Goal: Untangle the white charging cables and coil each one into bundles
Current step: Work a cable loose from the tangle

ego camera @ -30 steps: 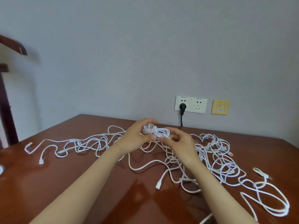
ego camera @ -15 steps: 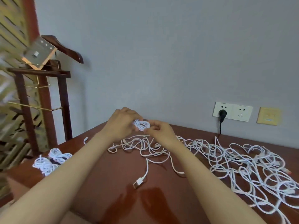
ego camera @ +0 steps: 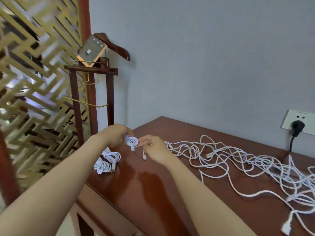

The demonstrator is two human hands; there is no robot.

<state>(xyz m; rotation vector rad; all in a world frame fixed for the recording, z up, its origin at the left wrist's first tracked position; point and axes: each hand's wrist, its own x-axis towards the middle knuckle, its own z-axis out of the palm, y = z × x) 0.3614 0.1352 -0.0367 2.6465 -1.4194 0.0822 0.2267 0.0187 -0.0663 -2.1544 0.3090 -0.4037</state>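
Since 0.5 s ago both hands have carried the small coil leftward, off the tangle and toward the bench's left corner; the camera has swung left with them. Left hand [ego camera: 115,135]: fingers curled round the coiled bundle [ego camera: 132,141], gripping it from the left, held just above the bench [ego camera: 153,184]. Right hand [ego camera: 156,149]: fingers curled, thumb and forefinger tips at the bundle's right edge; cannot tell whether they pinch it or only touch. One loose connector [ego camera: 144,156] hangs just below the right hand's fingers, and a second plug end dangles from the underside of the bundle. Two finished bundles [ego camera: 109,160] lie side by side on the bench at its left edge, just below and left of the held coil, partly hidden behind the left forearm. Remaining tangle [ego camera: 238,159] of white cables starts just right of the right hand and spreads across the bench to the right edge of view, loops overlapping, several plug ends showing. On the grey wall [ego camera: 204,65] at far right, a white wall socket [ego camera: 289,120] carries a black plug [ego camera: 297,127], its cord dropping behind the bench. Dark wooden valet stand [ego camera: 92,92] stands beyond the left corner; gold lattice screen [ego camera: 34,82] behind it, blurred.
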